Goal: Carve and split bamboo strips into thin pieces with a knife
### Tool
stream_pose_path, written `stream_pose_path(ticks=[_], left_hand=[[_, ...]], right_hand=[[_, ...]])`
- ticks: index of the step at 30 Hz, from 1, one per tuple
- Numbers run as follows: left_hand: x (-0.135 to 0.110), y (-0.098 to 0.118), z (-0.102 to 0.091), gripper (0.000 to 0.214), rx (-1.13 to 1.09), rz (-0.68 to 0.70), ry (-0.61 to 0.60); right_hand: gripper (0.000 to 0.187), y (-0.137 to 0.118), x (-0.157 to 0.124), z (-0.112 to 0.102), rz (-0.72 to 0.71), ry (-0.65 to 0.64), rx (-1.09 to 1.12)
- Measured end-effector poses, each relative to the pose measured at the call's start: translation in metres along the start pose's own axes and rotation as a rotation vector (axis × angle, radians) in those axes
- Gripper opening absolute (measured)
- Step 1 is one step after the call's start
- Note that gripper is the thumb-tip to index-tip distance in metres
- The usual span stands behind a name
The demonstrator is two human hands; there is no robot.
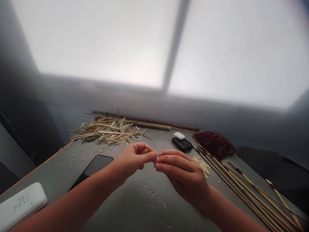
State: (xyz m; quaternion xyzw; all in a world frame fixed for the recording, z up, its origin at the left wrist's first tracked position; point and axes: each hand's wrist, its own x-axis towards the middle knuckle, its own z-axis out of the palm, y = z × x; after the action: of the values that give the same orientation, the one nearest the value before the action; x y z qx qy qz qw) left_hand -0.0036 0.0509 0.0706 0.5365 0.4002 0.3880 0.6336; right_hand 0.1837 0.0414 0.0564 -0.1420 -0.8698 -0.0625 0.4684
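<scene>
My left hand point(134, 159) and my right hand point(180, 172) meet above the middle of the grey table point(135, 203). Both are closed in a pinch on a small pale bamboo piece point(154, 154), which shows only as a sliver between the fingertips. Most of the piece is hidden by my fingers. Pale shavings point(149, 190) lie scattered on the table just below my hands.
A heap of bamboo shavings and strips point(108, 130) lies at the back left, long canes point(149, 124) behind it. A black phone point(94, 167), a white device point(20, 201), a black case point(182, 144), a dark red cord bundle point(214, 143) and several thin bamboo sticks point(243, 188) surround my hands.
</scene>
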Motion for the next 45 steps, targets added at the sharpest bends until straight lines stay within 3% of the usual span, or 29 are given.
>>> stream_pose_path(ticks=[3, 5, 7, 9, 13, 16, 21, 24, 30, 35, 39, 45], left_hand=[[0.0, 0.001, -0.003, 0.022, 0.29, 0.095, 0.037], [0.003, 0.0, -0.006, 0.022, 0.369, 0.075, 0.048], [0.006, -0.003, -0.01, 0.024, 0.369, 0.018, 0.076], [0.009, -0.006, -0.012, 0.026, 0.23, -0.055, 0.084], [0.011, -0.009, -0.008, 0.028, -0.177, -0.16, 0.049], [0.009, -0.008, -0.002, 0.026, -0.256, -0.18, 0.037], [0.007, -0.01, 0.004, 0.028, -0.29, -0.175, 0.04], [0.007, -0.014, 0.006, 0.029, -0.258, -0.133, 0.076], [0.006, -0.016, 0.007, 0.03, 0.046, 0.01, 0.15], [0.006, -0.019, 0.01, 0.027, 0.194, 0.06, 0.129], [0.004, -0.018, 0.012, 0.025, 0.372, 0.175, 0.114], [-0.006, -0.013, 0.016, 0.032, 0.596, 0.3, 0.105]], right_hand=[[0.025, -0.002, 0.004, -0.002, 0.081, 0.016, 0.013], [0.021, -0.003, 0.007, -0.008, 0.186, 0.078, -0.031], [0.016, -0.003, 0.011, -0.017, 0.307, 0.181, -0.105], [0.015, -0.003, 0.013, -0.024, 0.347, 0.252, -0.157], [0.02, -0.002, 0.01, -0.018, 0.131, 0.107, -0.103], [0.02, -0.001, 0.002, -0.003, -0.008, 0.017, -0.087], [0.026, -0.003, -0.008, 0.008, -0.044, -0.014, -0.15], [0.024, -0.005, -0.008, 0.011, 0.008, -0.009, -0.171], [0.02, -0.005, -0.006, 0.013, 0.223, 0.078, -0.116], [0.021, -0.005, -0.007, 0.013, 0.295, 0.09, -0.081], [0.021, -0.008, -0.008, 0.016, 0.355, 0.116, -0.046], [0.011, -0.007, -0.008, 0.017, 0.562, 0.175, 0.03]])
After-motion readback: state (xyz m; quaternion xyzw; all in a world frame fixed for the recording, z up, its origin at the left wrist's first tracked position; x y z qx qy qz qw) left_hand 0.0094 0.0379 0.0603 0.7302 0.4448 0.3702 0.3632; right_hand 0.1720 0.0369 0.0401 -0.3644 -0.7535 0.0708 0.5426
